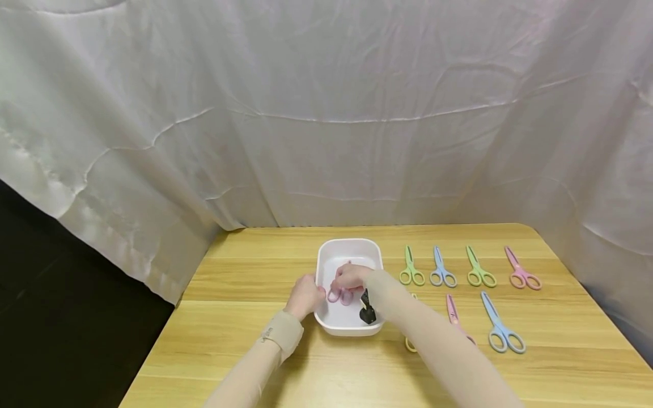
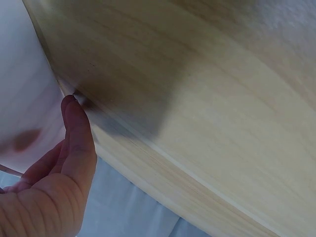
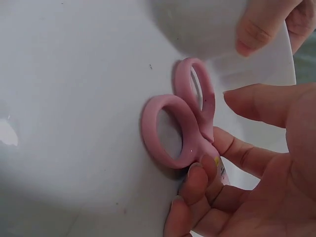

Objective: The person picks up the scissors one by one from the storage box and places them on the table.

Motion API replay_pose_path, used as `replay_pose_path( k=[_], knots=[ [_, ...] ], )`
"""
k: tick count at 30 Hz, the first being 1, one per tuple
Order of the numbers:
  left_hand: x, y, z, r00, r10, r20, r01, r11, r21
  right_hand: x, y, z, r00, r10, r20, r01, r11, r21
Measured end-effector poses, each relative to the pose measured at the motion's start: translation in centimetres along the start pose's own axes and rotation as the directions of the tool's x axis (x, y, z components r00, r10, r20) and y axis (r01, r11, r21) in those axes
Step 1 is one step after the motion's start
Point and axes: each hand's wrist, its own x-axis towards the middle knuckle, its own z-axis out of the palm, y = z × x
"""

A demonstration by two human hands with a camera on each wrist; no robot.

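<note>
A white plastic tub [image 1: 348, 330] stands on the wooden table. My left hand [image 1: 305, 296] grips its left wall, thumb inside and fingers along the outside; the left wrist view shows the fingers [image 2: 79, 133] against that wall. Inside the tub lies a pair of pink scissors [image 3: 170, 131], handle loops toward me. My right hand [image 1: 353, 277] reaches in over it, fingers on both sides of the scissors just past the loops. In the right wrist view the right thumb [image 3: 254, 103] stands apart from the handles. The blades are mostly hidden behind the fingers.
Right of the tub lie green scissors [image 1: 410, 269], blue scissors [image 1: 441, 269], more green scissors [image 1: 478, 269] and pink scissors [image 1: 521, 272]. Nearer are large blue scissors [image 1: 501, 328], plus pink scissors [image 1: 452, 309] and yellow scissors [image 1: 410, 344] partly under the right forearm. A curtain [image 1: 326, 170] hangs behind.
</note>
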Motion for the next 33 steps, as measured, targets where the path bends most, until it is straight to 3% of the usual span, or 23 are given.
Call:
replay_pose_path(
  k=[25, 33],
  knots=[
    [0.0, 0.1, 0.1, 0.999, -0.027, 0.018, 0.027, 1.0, -0.011, 1.5, 0.7, 0.6, 0.999, 0.012, 0.031, -0.004, 0.968, -0.251],
    [-0.1, 0.2, -0.1, 0.999, -0.047, 0.026, 0.048, 0.998, -0.041, 2.2, 0.6, 0.2, 0.997, -0.073, -0.005, 0.067, 0.933, -0.354]
  ],
)
